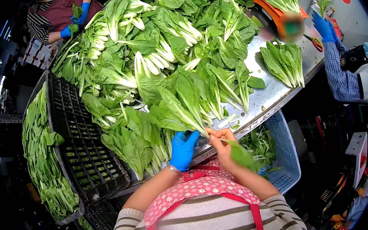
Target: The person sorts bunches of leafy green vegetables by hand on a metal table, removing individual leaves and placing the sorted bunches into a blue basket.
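Observation:
My left hand [183, 149], in a blue glove, is closed around the stem end of a bunch of leafy greens [179, 108], whose leaves point up and left. Bare, my right hand [223, 147] meets it at the stem ends, with a loose green leaf [240, 155], blurred, hanging from its fingers on the right. Both hands are at the near edge of a metal table [253, 102]. Left of my gloved hand lie more greens [136, 147], and a large heap of leafy greens with white stems [156, 57] covers much of the table. Cut stem pieces [229, 120] lie beyond my right hand.
A black plastic crate [88, 140] stands at left beside packed greens [43, 155]. Below the table's right edge is a blue basket [288, 165] with leaves. Farther off are an orange scale [270, 8], scissors [316, 43] and a bundle of greens [282, 62]. Two people in blue gloves work nearby.

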Tool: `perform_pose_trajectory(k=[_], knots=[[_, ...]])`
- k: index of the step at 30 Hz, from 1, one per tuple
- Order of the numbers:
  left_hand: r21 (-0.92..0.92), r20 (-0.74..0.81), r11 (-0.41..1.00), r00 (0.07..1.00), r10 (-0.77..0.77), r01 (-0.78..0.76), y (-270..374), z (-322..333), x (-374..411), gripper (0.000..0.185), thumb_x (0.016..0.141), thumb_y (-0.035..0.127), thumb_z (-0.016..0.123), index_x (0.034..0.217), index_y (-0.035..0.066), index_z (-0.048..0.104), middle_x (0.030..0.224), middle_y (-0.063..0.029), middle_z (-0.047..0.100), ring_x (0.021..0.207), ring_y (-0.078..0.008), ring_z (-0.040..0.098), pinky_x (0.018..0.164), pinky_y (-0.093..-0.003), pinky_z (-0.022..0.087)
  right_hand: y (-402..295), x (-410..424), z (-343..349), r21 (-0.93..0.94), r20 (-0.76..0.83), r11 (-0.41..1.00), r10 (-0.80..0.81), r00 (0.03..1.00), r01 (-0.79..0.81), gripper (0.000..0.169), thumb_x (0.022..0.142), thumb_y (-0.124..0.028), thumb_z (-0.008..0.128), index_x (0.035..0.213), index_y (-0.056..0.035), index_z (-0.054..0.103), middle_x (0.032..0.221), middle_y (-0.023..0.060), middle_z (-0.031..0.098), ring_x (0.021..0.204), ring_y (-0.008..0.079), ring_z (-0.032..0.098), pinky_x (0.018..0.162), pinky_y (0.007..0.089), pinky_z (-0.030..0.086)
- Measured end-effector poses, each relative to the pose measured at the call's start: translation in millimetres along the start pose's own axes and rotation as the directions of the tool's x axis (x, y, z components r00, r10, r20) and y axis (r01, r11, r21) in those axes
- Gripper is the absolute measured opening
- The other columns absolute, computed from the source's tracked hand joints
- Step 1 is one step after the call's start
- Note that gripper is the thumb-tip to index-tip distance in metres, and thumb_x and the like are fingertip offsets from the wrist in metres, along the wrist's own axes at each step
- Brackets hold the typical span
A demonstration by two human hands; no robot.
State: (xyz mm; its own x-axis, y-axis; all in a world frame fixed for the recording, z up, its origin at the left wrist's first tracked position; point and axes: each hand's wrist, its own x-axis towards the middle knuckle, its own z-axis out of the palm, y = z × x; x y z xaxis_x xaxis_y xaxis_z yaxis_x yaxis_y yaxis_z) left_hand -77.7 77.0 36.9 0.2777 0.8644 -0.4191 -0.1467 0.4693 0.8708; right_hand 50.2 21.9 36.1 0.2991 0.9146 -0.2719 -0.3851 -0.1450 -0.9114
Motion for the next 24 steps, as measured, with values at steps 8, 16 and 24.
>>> perform_pose_trajectory(k=[8, 16, 24], knots=[[-0.036, 0.075, 0.999, 0.997, -0.003, 0.005, -2, -17, -7, 0.017, 0.083, 0.010, 0.059, 0.097, 0.002, 0.058, 0.080, -0.0035, 0.061, 0.064, -0.0088, 0.052, 0.058, -0.0217, 0.041, -16, 13, -4, -0.158, 0.250, 0.946, 0.316, 0.915, -0.284, 0.038, 0.082, -0.015, 0.061, 0.115, 0.0005, 0.052, 0.089, 0.0017, 0.059, 0.081, 0.0065, 0.053, 0.072, 0.0206, 0.043], [-0.081, 0.123, 0.995, 0.992, -0.042, 0.052, 1, -23, -14, 0.017, 0.084, 0.010, 0.058, 0.098, 0.002, 0.056, 0.084, -0.0032, 0.059, 0.070, -0.0096, 0.052, 0.062, -0.0228, 0.043, -10, 11, 1, -0.047, 0.308, 0.932, 0.355, 0.883, -0.359, 0.037, 0.079, -0.018, 0.065, 0.110, -0.0027, 0.053, 0.082, 0.0015, 0.059, 0.067, 0.0084, 0.053, 0.059, 0.0223, 0.044], [-0.280, 0.195, 0.949, 0.976, -0.094, 0.147, 5, -21, -20, 0.024, 0.083, 0.012, 0.060, 0.104, 0.002, 0.052, 0.091, -0.0033, 0.057, 0.074, -0.0100, 0.053, 0.066, -0.0234, 0.044, -4, -3, 10, -0.113, 0.155, 0.988, 0.118, 0.981, -0.101, 0.020, 0.082, -0.013, 0.063, 0.095, -0.0018, 0.052, 0.078, 0.0039, 0.057, 0.066, 0.0106, 0.056, 0.058, 0.0229, 0.045]])
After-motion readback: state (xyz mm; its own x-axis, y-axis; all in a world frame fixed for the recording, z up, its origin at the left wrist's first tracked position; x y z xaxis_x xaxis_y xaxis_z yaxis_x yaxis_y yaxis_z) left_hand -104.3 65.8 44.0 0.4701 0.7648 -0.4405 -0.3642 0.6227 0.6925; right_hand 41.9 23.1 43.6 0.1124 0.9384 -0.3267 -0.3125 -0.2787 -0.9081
